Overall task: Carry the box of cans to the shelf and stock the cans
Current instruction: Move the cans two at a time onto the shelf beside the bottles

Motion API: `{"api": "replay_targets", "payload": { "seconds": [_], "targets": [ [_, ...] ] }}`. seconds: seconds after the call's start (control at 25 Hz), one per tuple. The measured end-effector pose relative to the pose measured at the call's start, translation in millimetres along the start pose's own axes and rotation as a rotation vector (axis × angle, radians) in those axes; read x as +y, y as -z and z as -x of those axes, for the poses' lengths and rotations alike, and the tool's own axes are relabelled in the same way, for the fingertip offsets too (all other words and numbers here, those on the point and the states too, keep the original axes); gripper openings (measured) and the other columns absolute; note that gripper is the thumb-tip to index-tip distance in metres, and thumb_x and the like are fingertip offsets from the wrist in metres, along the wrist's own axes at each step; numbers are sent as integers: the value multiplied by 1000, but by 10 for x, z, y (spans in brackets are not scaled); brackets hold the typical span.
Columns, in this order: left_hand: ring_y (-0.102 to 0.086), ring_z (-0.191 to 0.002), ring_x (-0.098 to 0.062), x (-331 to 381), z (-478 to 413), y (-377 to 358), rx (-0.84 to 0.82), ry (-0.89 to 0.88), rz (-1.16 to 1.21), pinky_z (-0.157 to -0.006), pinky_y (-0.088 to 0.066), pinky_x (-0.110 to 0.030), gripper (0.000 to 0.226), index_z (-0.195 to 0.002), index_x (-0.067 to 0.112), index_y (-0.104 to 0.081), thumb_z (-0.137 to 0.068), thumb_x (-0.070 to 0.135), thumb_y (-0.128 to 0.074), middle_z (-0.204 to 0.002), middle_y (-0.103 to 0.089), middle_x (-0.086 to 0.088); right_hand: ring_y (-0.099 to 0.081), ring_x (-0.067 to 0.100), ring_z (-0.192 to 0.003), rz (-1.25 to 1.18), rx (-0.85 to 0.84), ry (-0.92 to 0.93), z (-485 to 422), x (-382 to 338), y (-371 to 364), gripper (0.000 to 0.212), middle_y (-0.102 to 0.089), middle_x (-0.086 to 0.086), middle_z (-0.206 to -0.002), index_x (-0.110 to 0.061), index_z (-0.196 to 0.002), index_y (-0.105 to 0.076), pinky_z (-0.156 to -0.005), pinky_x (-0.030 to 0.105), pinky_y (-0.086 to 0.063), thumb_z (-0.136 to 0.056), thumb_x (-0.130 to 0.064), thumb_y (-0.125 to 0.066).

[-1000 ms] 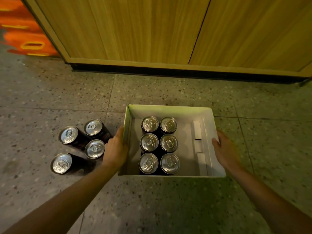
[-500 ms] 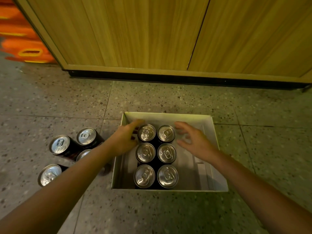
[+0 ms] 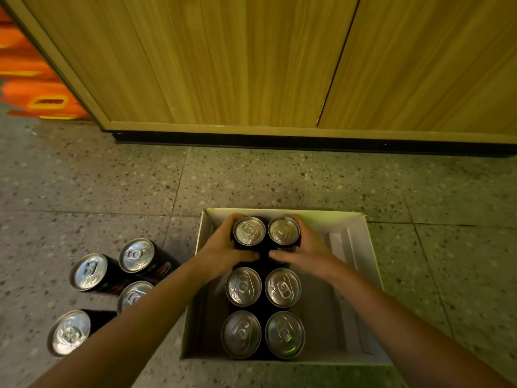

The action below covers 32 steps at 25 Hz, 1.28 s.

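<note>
While 6 cans stand upright in 2 columns inside the box [image 3: 361,247], the person grips the far pair, 1 can in each hand. The left hand [image 3: 221,250] wraps the far left can [image 3: 249,231], and the right hand [image 3: 307,247] wraps the far right can [image 3: 283,230]. These 2 cans touch side by side. Whether they have left the box bottom cannot be told.

The step in hand looks like lifting this pair out. It would go best with a straight upward pull, both cans kept upright so their bases clear the middle pair [image 3: 243,287] just behind them.

Left fingers [image 3: 233,218] curl closely round the can's far side, with the thumb on its near side. Right fingers [image 3: 300,224] mirror that hold. Neither hand has any spare opening.

On the right side of the box lies a folded cardboard strip [image 3: 338,242]. The box rests on a speckled floor [image 3: 279,180]. To its left, 4 more cans [image 3: 88,271] stand together on the floor, 1 partly hidden by the left forearm. Beyond the box is a wooden cabinet [image 3: 223,65], doors shut, with an orange crate [image 3: 42,99] at far left. No shelf is in view.
</note>
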<state>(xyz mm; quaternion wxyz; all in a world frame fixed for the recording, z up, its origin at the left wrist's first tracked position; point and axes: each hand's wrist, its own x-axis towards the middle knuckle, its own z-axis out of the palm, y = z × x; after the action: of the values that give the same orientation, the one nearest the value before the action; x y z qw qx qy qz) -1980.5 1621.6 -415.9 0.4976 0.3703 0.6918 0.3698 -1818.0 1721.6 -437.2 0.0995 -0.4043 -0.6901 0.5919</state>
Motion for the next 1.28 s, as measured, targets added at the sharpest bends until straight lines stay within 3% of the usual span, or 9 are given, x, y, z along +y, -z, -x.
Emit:
{"api": "replay_targets", "payload": {
  "seconds": [0.2, 0.4, 0.56, 0.68, 0.76, 0.92, 1.08, 1.2, 1.28],
  "targets": [
    [-61, -95, -1, 110, -1, -42, 93, 14, 171, -69, -52, -7, 61, -118, 10, -55, -63, -5, -77, -104, -66, 4, -61, 11, -100, -33, 80, -6, 1, -123, 16, 60, -64, -7, -102, -22, -107, -55, -89, 26, -48, -56, -16, -86],
    [-59, -88, 4, 1117, 372, 189, 130, -25, 246, -73, -44, -13, 52, -92, 34, -56, -62, -3, -78, -95, -66, 13, -60, -1, -89, -133, 89, 21, 317, -1056, 394, 51, -63, -14, -93, -23, -103, -55, -74, 7, -46, -62, -8, -82],
    [-58, -89, -3, 2642, 960, 550, 174, -62, 344, -75, -42, -20, 45, -85, 36, -53, -66, 1, -75, -89, -62, 14, -59, -5, -84, -177, 124, 90, 810, -2593, 911, 44, -61, -19, -90, -26, -98, -56, -64, 4, -48, -65, -11, -80],
    [-60, -81, 5, 3943, 1510, 925, 165, -112, 362, -66, -45, -14, 39, -85, 33, -57, -65, 6, -76, -77, -70, 19, -61, -1, -90, -178, 169, 121, 1238, -3987, 1325, 50, -63, -19, -93, -34, -93, -55, -73, 13, -47, -52, -34, -83],
    [-62, -87, 3, 4957, 1858, 1226, 143, -144, 353, -71, -48, -17, 41, -90, 31, -61, -57, 15, -79, -81, -72, 17, -63, -2, -92, -172, 208, 151, 1489, -5001, 1688, 55, -66, -16, -96, -36, -92, -57, -74, 15, -49, -42, -47, -78],
    [-60, -91, 0, 6405, 2395, 1663, 182, -201, 350, -70, -47, -19, 44, -87, 35, -59, -56, 15, -81, -90, -66, 16, -63, -12, -80, -198, 248, 228, 1905, -6551, 2169, 53, -67, -21, -87, -37, -88, -57, -63, 6, -48, -41, -40, -82],
    [-60, -101, -9, 7817, 2814, 2129, 195, -332, 301, -75, -47, -21, 59, -106, 28, -59, -52, 25, -83, -102, -65, 11, -58, -24, -70, -158, 274, 368, 2280, -8078, 2656, 43, -63, -28, -74, -36, -84, -55, -57, -2, -43, -49, -34, -80],
    [-58, -85, 1, 8708, 2872, 2369, 202, -464, 282, -65, -44, -15, 44, -100, 30, -57, -64, 18, -78, -92, -62, 16, -63, -11, -81, -125, 286, 471, 2319, -8891, 3027, 34, -64, -22, -88, -36, -90, -58, -63, 3, -47, -65, -26, -80],
    [-56, -81, 1, 9183, 2773, 2459, 213, -520, 270, -63, -42, -15, 38, -98, 29, -53, -70, 15, -75, -88, -58, 18, -61, 1, -94, -93, 311, 508, 2234, -9262, 3284, 39, -66, -12, -99, -25, -104, -60, -76, 13, -49, -69, -24, -77]
  ]
}}
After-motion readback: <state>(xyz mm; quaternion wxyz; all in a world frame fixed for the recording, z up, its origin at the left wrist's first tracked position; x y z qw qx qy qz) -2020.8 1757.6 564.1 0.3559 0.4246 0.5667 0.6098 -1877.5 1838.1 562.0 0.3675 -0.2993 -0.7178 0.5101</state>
